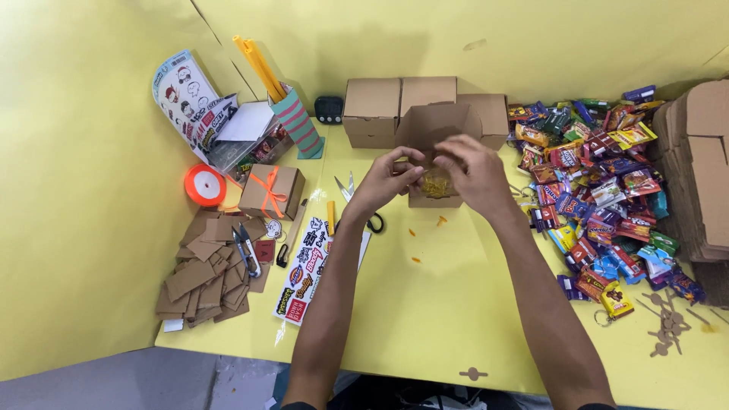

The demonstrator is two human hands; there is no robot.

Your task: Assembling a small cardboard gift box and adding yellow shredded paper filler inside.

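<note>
A small open cardboard box stands mid-table with its lid up and yellow shredded filler inside. My left hand is at the box's left front corner, fingers pinched over the filler. My right hand covers the right side of the box, fingers curled down into it. Whether either hand pinches filler I cannot tell. A few orange shreds lie on the yellow table in front of the box.
Closed cardboard boxes stand behind. A heap of wrapped candies lies right, flat cardboard stacks far right. Left: scissors, sticker sheet, ribbon-tied box, orange ribbon spool, cardboard tags, snips.
</note>
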